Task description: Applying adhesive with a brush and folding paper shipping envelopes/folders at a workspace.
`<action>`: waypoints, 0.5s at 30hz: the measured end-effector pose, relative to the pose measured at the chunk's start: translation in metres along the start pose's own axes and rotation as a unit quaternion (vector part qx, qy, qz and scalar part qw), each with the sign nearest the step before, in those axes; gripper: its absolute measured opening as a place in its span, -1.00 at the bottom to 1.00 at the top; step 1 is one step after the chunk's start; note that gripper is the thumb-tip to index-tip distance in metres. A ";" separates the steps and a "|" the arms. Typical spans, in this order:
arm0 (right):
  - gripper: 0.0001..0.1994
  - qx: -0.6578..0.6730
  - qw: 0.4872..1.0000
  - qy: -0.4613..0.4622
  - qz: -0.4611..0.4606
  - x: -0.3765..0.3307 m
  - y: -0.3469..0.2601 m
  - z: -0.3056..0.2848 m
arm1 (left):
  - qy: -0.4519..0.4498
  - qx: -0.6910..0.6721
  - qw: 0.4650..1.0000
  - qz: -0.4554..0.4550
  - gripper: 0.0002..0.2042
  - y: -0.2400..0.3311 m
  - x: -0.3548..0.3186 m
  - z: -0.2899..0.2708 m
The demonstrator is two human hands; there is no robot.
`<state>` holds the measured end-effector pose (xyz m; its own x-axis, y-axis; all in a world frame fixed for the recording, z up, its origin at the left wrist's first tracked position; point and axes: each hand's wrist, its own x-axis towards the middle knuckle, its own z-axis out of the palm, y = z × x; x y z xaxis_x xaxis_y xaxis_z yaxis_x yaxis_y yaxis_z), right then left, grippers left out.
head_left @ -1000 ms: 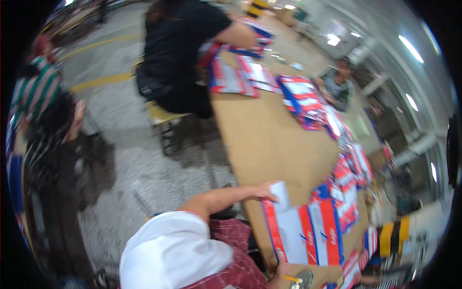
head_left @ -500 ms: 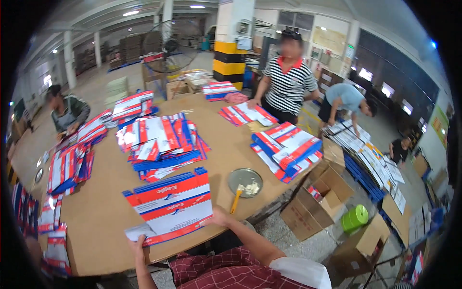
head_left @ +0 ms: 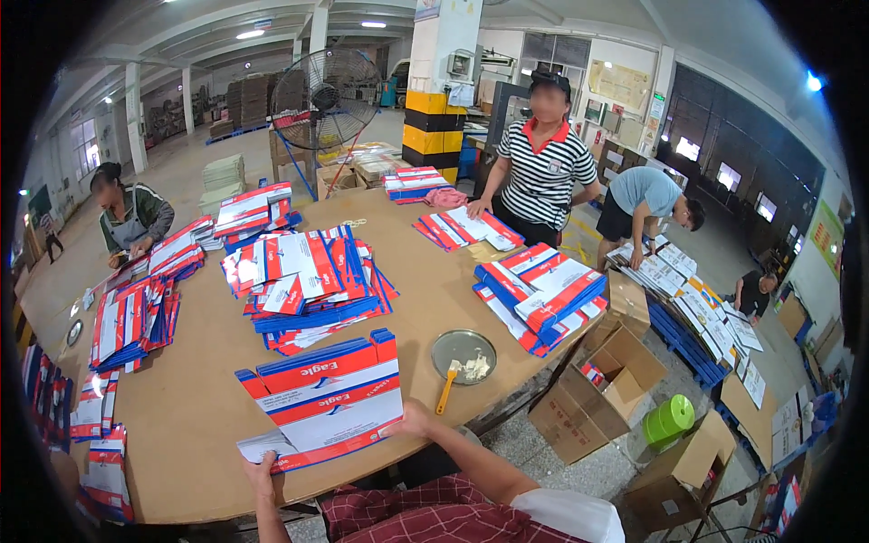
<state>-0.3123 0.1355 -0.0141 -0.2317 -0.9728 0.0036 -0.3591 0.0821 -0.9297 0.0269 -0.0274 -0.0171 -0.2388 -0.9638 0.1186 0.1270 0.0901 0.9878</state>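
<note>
At the near edge of the table I hold a flat red, white and blue printed carton [head_left: 337, 409], tilted up, with notched flaps along its far edge. My left hand [head_left: 261, 468] is closed on its lower left corner, thumb on top, where a white flap is folded over. My right hand [head_left: 413, 420] grips its right edge near the lower corner; some of its fingers are hidden behind the carton. Beyond my right hand lies a round metal tray [head_left: 447, 342] with whitish paste [head_left: 474, 367]. A yellow-handled brush [head_left: 446, 393] rests with its bristles on the tray's rim.
Behind the carton stands a messy pile of cartons [head_left: 303, 271]; more stacks lie at left [head_left: 122, 326] and right [head_left: 543, 285]. A person in stripes [head_left: 543, 172] stands across the brown table [head_left: 190, 425]. Open cardboard boxes [head_left: 579, 412] and a green spool [head_left: 668, 419] are on the floor.
The view has shifted slightly, so the table's things sit a little lower. Both hands still hold the carton, almost unmoved. The person in stripes has turned more upright.
</note>
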 end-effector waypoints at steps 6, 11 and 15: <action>-0.46 -0.004 1.000 0.002 0.013 0.000 -0.013 -0.003 | 0.012 0.007 1.000 0.017 -0.37 -0.008 0.002 -0.002; -0.39 -0.031 0.999 -0.009 0.027 0.001 0.000 -0.001 | -0.011 0.024 0.999 -0.024 -0.38 -0.013 0.004 -0.010; -0.42 0.029 0.999 0.018 -0.001 0.000 0.004 0.004 | -0.001 0.004 1.000 -0.015 -0.41 -0.011 0.000 -0.008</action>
<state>-0.3096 0.1352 -0.0193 -0.2639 -0.9644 0.0174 -0.3061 0.0667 -0.9497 0.0329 -0.0301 -0.0289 -0.2441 -0.9656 0.0899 0.1115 0.0641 0.9917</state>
